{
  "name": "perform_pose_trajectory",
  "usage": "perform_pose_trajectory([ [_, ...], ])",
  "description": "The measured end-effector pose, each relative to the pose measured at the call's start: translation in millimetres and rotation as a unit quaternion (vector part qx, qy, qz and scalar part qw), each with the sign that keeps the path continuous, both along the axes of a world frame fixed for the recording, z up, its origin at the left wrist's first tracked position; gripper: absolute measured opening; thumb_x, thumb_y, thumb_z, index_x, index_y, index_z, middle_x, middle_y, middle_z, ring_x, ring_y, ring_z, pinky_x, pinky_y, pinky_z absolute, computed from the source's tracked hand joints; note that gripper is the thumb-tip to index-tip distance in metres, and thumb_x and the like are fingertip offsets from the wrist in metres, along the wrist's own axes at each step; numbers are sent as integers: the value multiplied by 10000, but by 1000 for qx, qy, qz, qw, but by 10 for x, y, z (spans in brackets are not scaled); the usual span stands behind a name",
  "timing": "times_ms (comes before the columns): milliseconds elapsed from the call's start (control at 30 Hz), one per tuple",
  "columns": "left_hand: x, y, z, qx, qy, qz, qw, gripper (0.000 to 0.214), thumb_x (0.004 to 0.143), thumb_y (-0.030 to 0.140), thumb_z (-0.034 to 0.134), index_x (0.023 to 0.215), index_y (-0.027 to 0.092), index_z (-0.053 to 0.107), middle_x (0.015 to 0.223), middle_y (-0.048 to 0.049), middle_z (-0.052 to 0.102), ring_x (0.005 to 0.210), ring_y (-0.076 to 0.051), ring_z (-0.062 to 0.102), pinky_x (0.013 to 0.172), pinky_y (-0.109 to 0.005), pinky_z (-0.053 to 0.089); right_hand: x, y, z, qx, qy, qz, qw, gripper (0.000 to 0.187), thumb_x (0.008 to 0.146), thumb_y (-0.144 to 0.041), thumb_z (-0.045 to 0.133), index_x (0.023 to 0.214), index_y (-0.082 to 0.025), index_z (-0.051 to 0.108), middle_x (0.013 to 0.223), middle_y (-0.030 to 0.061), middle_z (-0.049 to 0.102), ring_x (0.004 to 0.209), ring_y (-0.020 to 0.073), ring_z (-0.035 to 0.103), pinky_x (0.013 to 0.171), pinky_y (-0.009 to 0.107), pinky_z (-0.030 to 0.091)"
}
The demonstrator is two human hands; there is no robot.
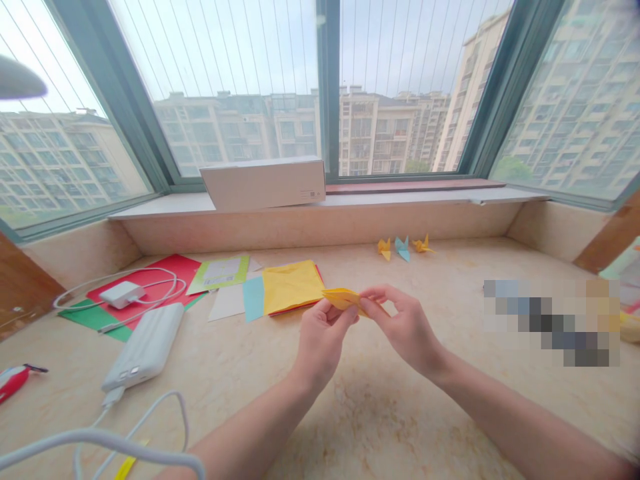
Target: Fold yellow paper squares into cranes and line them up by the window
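Note:
A small folded yellow paper piece is held in the air above the beige marble sill, between both hands. My left hand pinches its left end with thumb and fingers closed. My right hand pinches its right end. Just behind lies a stack of coloured paper sheets, yellow on top, with a light blue sheet at its left. Three small folded paper cranes, two yellow and one blue, stand farther back near the wall.
A white power bank with white cables lies at the left. A white charger rests on red and green sheets. A white box sits on the window ledge. A red-handled object lies at the far left edge.

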State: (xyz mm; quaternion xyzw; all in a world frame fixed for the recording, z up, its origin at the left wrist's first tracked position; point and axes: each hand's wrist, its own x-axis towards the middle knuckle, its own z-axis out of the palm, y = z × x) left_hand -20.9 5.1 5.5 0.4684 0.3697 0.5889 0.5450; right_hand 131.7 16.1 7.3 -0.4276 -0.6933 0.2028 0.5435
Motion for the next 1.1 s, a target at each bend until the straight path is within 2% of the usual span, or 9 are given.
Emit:
perform_pose_trajectory([
  [100,11,-9,-19,13,-4,-4,1000,229,765,259,766,971,164,734,966,-72,768,912,-204,701,821,-301,546,-2,11,-13,-10,-10,-7,1000,116,884,-301,637,920,-214,705,856,43,746,811,214,692,759,364,551],
  [267,21,-24,5,16,2,-4,1000,231,765,265,764,968,161,728,977,-78,762,914,-205,700,823,-298,538,24,-5,-25,83,-65,10,994,61,890,-196,603,910,-224,654,999,64,712,952,223,662,864,395,520],
  [433,3,-4,-8,5,-2,12,1000,153,755,198,741,895,140,717,906,-71,768,858,-200,710,812,-296,542,31,-28,-55,146,-139,19,979,114,886,-160,610,960,-237,649,1052,70,694,1005,239,648,897,426,503],
  [567,-2,14,-18,-10,-31,7,999,177,771,200,722,937,139,719,925,-71,769,896,-210,716,859,-323,548,37,-13,-83,175,-185,14,967,142,905,-183,618,1019,-253,666,1111,77,696,1036,250,648,917,455,486],
  [733,26,8,14,-17,-84,-13,996,219,768,198,730,980,146,710,977,-81,768,924,-215,720,931,-365,533,86,36,-113,212,-222,-3,952,268,910,-170,619,1149,-276,676,1231,89,656,1109,259,620,946,474,459],
  [833,38,8,11,1,-92,-28,995,237,758,189,744,989,146,711,985,-88,767,950,-222,719,960,-372,516,114,61,-130,212,-224,-26,951,287,910,-174,621,1153,-302,703,1137,87,669,1041,256,625,907,472,469],
  [933,34,14,-14,22,-68,-35,997,221,768,209,747,976,141,709,994,-98,764,960,-231,716,967,-380,508,124,75,-147,200,-216,-15,956,313,917,-169,609,1178,-314,701,973,66,681,916,233,636,846,443,493],
  [1100,25,21,-41,17,-52,-25,998,175,801,239,729,941,141,692,986,-93,765,949,-224,715,974,-391,508,111,79,-177,194,-183,31,963,376,937,-156,567,1251,-342,657,1013,67,666,948,227,626,830,423,528],
])
